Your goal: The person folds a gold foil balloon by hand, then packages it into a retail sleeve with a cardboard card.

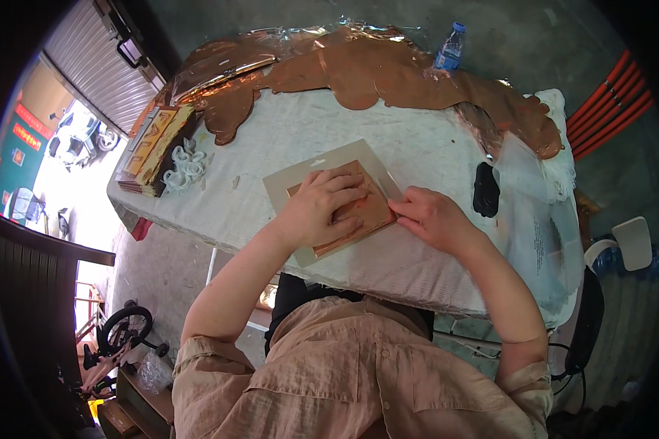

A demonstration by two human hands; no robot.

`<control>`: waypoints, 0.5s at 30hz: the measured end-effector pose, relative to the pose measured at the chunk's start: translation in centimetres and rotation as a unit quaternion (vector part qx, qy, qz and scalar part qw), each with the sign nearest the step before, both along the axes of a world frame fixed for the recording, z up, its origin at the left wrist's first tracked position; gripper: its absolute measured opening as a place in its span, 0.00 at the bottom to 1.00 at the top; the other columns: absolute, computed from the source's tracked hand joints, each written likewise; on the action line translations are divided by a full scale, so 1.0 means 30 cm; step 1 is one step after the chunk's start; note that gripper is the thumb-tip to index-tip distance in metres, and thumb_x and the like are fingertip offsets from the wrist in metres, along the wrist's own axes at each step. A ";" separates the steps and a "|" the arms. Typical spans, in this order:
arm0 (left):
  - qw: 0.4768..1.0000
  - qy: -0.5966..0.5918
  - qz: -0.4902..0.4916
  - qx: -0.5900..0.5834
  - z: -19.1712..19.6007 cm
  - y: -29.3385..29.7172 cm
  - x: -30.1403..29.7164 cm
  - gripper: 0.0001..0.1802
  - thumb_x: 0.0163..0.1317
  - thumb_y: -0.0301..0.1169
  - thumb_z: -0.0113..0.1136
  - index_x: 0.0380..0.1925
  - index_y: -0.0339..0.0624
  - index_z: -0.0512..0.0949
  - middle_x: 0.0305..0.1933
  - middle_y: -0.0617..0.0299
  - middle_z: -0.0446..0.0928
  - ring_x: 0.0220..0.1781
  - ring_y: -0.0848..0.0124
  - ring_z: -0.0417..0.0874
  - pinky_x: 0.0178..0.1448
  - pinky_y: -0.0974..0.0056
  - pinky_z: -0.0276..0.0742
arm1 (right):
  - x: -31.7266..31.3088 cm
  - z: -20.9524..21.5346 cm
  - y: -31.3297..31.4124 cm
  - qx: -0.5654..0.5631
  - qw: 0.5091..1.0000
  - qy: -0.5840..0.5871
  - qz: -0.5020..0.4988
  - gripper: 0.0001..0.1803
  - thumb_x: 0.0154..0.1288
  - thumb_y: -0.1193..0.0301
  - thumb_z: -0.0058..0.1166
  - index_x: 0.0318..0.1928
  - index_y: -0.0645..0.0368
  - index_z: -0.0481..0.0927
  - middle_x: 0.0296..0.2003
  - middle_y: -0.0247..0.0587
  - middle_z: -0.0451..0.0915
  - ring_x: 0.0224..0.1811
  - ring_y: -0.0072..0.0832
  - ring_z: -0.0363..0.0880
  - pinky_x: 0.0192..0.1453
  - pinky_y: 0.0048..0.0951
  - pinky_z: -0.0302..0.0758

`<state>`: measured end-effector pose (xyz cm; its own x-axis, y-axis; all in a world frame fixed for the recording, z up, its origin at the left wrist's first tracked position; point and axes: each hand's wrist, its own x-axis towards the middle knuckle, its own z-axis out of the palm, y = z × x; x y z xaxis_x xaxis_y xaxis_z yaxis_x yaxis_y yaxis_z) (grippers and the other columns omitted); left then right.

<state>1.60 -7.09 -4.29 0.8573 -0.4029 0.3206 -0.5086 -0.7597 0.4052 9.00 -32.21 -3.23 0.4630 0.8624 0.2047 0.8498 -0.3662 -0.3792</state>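
Observation:
On the white cloth-covered table in front of me lies a pale beige card (280, 178) with a small slot near its far edge. A flat brown rectangular piece (379, 212), perhaps leather, rests on top of it. My left hand (326, 203) lies over the brown piece, fingers spread and pressing down, hiding much of it. At the piece's right corner is my right hand (430, 218), its thumb and forefinger pinched together and the other fingers curled. Whatever sits between those fingertips is too small to make out.
A large brown hide-like sheet (359, 69) with a wavy edge covers the table's far side, with a blue-capped bottle (450, 50) by it. To the left are a stack of brown-and-gold pieces (154, 150) and white loops (186, 164). A black object (485, 190) lies right.

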 end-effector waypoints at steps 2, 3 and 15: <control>0.998 0.035 0.006 -0.043 0.016 0.006 0.001 0.25 0.52 0.36 0.64 0.52 0.41 0.77 0.60 0.54 0.72 0.65 0.56 0.68 0.68 0.53 0.60 | -0.003 -0.007 0.000 -0.006 0.999 -0.033 0.014 0.14 0.57 0.72 0.58 0.46 0.58 0.79 0.32 0.42 0.72 0.35 0.39 0.76 0.39 0.37 0.74; 0.994 0.070 0.009 -0.087 0.024 0.010 0.002 0.24 0.53 0.35 0.63 0.51 0.40 0.77 0.60 0.53 0.72 0.65 0.55 0.69 0.68 0.53 0.60 | -0.005 -0.009 0.000 -0.012 0.997 -0.066 0.026 0.15 0.58 0.72 0.57 0.46 0.60 0.79 0.32 0.41 0.72 0.35 0.38 0.75 0.39 0.36 0.74; 0.997 0.028 -0.008 0.064 0.041 0.083 -0.149 0.24 0.61 0.37 0.58 0.58 0.47 0.73 0.69 0.55 0.65 0.72 0.60 0.61 0.72 0.50 0.55 | -0.034 0.009 -0.003 -0.018 0.996 -0.086 0.024 0.18 0.57 0.70 0.57 0.49 0.63 0.77 0.34 0.39 0.72 0.38 0.36 0.74 0.44 0.36 0.73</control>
<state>-2.88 -4.61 -3.05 0.8657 -0.4513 0.2164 -0.5000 -0.7992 0.3336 7.97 -32.29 -2.97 0.3817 0.8909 0.2460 0.9178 -0.3339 -0.2149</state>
